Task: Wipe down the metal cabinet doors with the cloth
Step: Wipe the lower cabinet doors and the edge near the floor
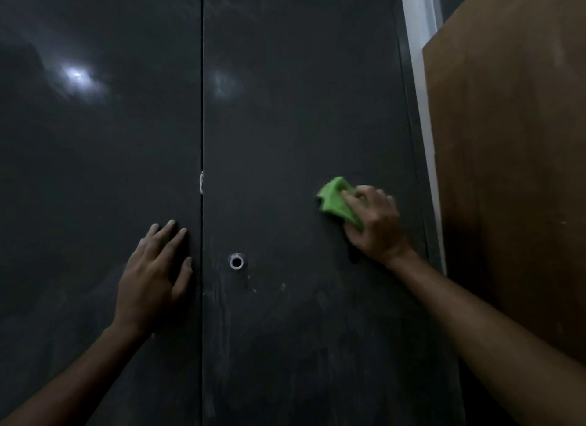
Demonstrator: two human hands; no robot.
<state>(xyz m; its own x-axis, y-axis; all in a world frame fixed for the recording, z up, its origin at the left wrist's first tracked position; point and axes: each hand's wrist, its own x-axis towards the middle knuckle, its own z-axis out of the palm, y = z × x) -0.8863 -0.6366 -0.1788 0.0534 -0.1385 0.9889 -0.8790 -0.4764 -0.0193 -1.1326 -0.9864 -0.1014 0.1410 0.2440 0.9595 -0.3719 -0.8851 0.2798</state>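
Note:
Two dark metal cabinet doors fill the view, split by a vertical seam: the left door point(95, 171) and the right door point(301, 108). My right hand point(374, 225) grips a bunched green cloth point(336, 200) and presses it against the right door near its right edge. My left hand point(155, 273) lies flat with straight fingers on the left door, just beside the seam. A small round metal-rimmed hole point(236, 262) sits low on the right door, between my two hands.
A brown board point(513, 171) stands close on the right, past a pale strip of wall or frame point(421, 76). A small metal latch piece point(201, 182) shows at the seam. Faint streaks and dust mark the lower right door.

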